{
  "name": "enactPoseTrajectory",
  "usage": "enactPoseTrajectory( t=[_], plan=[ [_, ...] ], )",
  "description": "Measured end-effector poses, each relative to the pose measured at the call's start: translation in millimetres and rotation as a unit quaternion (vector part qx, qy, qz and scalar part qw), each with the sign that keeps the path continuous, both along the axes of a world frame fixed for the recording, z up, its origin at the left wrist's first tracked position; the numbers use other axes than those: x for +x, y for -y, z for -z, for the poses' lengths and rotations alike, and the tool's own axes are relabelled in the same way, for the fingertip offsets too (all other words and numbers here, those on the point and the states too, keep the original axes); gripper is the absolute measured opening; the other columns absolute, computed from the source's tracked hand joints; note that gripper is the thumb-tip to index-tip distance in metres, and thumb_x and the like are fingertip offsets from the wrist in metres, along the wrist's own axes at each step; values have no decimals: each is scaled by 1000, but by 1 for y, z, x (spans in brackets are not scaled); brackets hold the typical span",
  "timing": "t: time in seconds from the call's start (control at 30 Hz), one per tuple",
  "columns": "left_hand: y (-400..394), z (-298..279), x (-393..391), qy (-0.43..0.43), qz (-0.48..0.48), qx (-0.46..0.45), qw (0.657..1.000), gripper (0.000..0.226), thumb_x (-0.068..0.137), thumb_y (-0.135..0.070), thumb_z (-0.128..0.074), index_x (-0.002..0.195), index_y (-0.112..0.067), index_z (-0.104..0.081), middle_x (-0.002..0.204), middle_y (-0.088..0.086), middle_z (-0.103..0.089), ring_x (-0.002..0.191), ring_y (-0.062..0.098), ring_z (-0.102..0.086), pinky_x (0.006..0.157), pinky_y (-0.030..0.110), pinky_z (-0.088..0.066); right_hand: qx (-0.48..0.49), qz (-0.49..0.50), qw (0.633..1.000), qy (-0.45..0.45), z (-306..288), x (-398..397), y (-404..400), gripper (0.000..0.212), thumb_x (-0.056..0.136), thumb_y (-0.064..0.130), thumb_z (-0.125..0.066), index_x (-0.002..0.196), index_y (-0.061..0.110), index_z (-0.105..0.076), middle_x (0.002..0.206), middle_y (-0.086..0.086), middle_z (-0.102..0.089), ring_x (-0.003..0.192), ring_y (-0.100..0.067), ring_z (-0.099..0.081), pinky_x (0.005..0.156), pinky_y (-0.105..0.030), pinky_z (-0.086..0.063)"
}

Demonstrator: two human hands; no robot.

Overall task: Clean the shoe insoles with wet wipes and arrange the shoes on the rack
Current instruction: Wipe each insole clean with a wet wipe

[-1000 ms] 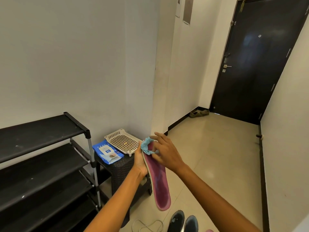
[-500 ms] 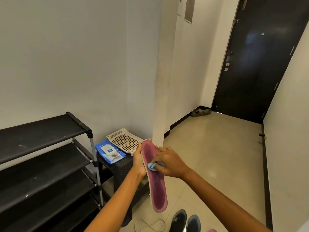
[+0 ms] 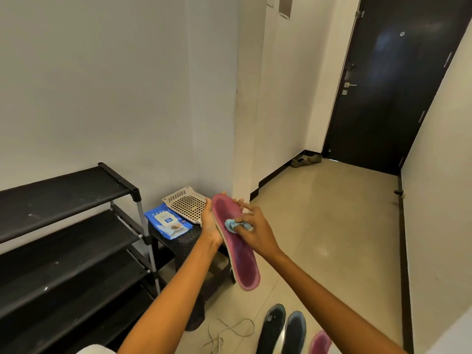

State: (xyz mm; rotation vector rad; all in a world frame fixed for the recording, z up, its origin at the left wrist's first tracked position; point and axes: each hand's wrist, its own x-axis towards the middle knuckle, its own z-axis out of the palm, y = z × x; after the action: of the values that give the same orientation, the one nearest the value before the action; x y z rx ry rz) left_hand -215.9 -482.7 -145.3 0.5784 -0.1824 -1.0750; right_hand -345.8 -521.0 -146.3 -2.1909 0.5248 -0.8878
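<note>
**Wipe sits mid-insole, long run to the heel lies down-frame**

Centre of the frame, and the pink insole is held up off the floor, its long axis slanting from the toe end at centre frame, just by the white basket, down to the heel end at lower centre. The left hand cradles it from behind along the upper stretch, palm against the underside, fingertips peeking over the top edge, so it is holding the insole, not squeezing it flat. The right hand comes in from the right side of the frame, fingers curled and pinching a bunched pale-blue wet wipe against the pink face, roughly a third of the way down from the toe.

That is the relation to watch: the wipe lies near the supported end, and the longer, unsupported part of the insole hangs below it toward the shoes at the bottom edge. My read: the stroke wants to follow that slant downward, and the free heel end may flex away under pressure.

The wipes pack sits left of the hands on the dark stool, near the left one; the shoe rack stands at left.
</note>
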Motion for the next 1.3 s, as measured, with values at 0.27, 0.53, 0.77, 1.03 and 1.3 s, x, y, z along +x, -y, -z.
enactPoseTrajectory(
  t=[0.27, 0.53, 0.77, 1.03, 1.3],
  plan=[
    [-3, 10, -38, 16, 57, 3, 998, 64, 90, -61, -41, 97, -5, -70, 88, 15, -70, 81, 26, -69, 76, 35, -57, 115, 166, 975, 92, -8, 20, 5, 20, 87, 26, -64, 102, 12, -66, 104, -2, -53, 93, -15, -58, 72, -11, -46],
    [-8, 20, -18, -16, 26, -2, 1000, 61, 89, -60, -40, 99, -4, -62, 85, 13, -67, 74, 23, -68, 69, 33, -57, -258, 95, 961, -11, 19, 8, -4, 18, 80, 38, -63, 86, 25, -74, 115, 1, -62, 116, -16, -44, 101, -41, -29],
    [-3, 13, -46, 3, 38, 27, 999, 60, 93, -58, -36, 98, -7, -69, 84, 15, -71, 80, 27, -69, 73, 36, -54, -164, 162, 970, -77, -6, 21, 28, 21, 86, 32, -64, 101, 20, -73, 121, -1, -57, 119, -17, -41, 99, -31, -29],
    [-1, 15, -37, -7, 36, 37, 999, 49, 96, -51, -35, 89, -9, -58, 74, 8, -60, 62, 16, -64, 57, 26, -55, -235, 33, 969, -66, 1, 2, 14, 20, 82, 35, -66, 95, 22, -74, 117, 1, -60, 115, -15, -43, 92, -28, -33],
    [0, 13, -34, -8, 27, -15, 999, 52, 95, -53, -37, 87, -7, -61, 68, 8, -61, 61, 17, -64, 59, 25, -55, -177, 73, 981, -26, -1, 14, 9, 20, 83, 30, -67, 94, 15, -74, 106, -3, -64, 105, -18, -49, 87, -34, -42]
  ],
)
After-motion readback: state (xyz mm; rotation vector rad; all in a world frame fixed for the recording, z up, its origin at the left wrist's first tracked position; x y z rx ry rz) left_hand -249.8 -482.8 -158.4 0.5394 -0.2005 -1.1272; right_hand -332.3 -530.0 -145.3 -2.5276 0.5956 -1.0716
